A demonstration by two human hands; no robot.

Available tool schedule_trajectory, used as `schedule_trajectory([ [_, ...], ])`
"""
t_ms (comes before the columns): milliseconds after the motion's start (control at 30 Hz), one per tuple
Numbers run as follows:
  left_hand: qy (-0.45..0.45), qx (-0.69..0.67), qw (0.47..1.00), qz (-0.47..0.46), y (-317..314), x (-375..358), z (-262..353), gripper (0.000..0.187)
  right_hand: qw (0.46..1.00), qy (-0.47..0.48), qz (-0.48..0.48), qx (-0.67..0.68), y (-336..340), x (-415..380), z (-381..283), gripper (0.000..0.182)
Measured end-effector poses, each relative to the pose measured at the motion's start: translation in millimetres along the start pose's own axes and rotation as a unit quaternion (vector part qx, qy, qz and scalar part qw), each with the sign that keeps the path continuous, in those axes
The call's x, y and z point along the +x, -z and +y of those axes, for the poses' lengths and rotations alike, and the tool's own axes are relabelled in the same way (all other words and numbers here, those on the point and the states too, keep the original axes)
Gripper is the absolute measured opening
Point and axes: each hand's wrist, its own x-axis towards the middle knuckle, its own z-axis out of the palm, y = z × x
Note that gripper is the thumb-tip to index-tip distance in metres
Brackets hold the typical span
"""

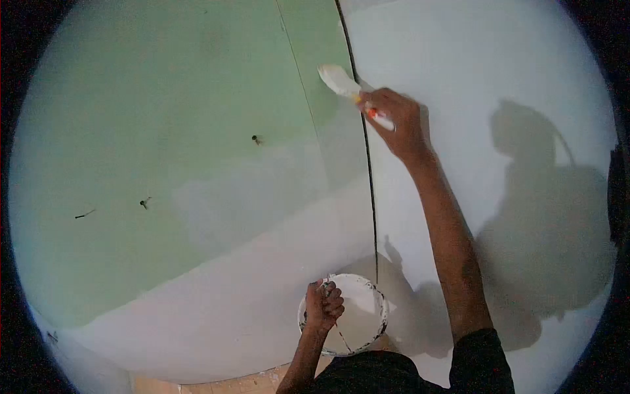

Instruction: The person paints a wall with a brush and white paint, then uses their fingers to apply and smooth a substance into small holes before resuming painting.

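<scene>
My right hand (397, 121) is closed round the handle of a paintbrush (339, 80), its pale, wide bristles at the green wall (164, 98) just left of the dark corner line. White paint coats the bristles. Down by my body, my left hand (324, 305) makes a fist round the handle of a paint bucket (383, 315). White paint shows inside the bucket, and dark smears mark its rim. A whitish painted patch (252, 194) covers part of the green below the brush.
A white wall (459, 52) meets the green one at the dark vertical line. Nails or screws (255, 139) stick out of the green wall. My shadow (545, 217) falls on the white wall. Tan floor (243, 384) shows at the bottom.
</scene>
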Motion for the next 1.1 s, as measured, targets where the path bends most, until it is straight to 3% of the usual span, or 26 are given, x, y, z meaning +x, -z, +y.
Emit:
schedule_trajectory([
  [133, 0.006, -0.04, 0.999, -0.009, 5, 7, -4, 0.035, 0.997, -0.033, -0.072, 0.004, -43, -120, 7, 0.031],
  [267, 0.009, -0.026, 0.999, -0.03, 9, 8, -6, 0.034, 0.984, -0.057, -0.158, 0.066, -21, -164, -16, 0.024],
  [400, 0.011, -0.006, 1.0, 0.002, 6, 10, -6, 0.033, 0.974, -0.033, -0.212, 0.074, 16, -96, -23, 0.02],
  [467, 0.017, 0.001, 1.0, -0.003, 8, 12, -6, 0.033, 0.963, -0.096, -0.204, 0.147, 16, -49, -17, 0.012],
  [533, 0.012, 0.004, 1.0, -0.009, 6, 9, -7, 0.033, 0.96, -0.075, -0.232, 0.136, 12, 11, -22, 0.01],
  [667, 0.01, 0.0, 1.0, 0.023, -4, 6, -6, 0.033, 0.984, 0.125, -0.097, 0.084, 20, 109, -26, 0.012],
  [733, 0.003, 0.007, 1.0, 0.008, 2, 6, -6, 0.033, 0.979, 0.166, -0.079, 0.087, 18, 135, -24, 0.012],
  [767, 0.005, 0.004, 1.0, -0.001, 3, 5, -5, 0.033, 0.984, 0.132, -0.07, 0.102, 20, 136, -24, 0.011],
  [800, 0.008, 0.002, 1.0, -0.011, 3, 5, -4, 0.033, 0.984, 0.132, -0.069, 0.103, 22, 131, -25, 0.011],
  [867, 0.009, -0.02, 1.0, 0.004, 3, 5, -5, 0.034, 0.979, 0.199, 0.046, -0.024, 25, 110, -31, 0.012],
  [900, 0.006, -0.018, 1.0, -0.011, 5, 7, -4, 0.034, 0.981, 0.19, 0.05, -0.001, 17, 96, -32, 0.016],
  [1067, 0.007, -0.013, 1.0, 0.005, 8, 10, -3, 0.033, 0.988, 0.145, -0.022, -0.046, -62, -32, -3, 0.027],
  [1100, 0.015, -0.019, 1.0, 0.001, 12, 12, -4, 0.033, 0.98, 0.183, -0.045, -0.062, -67, -53, -5, 0.031],
])
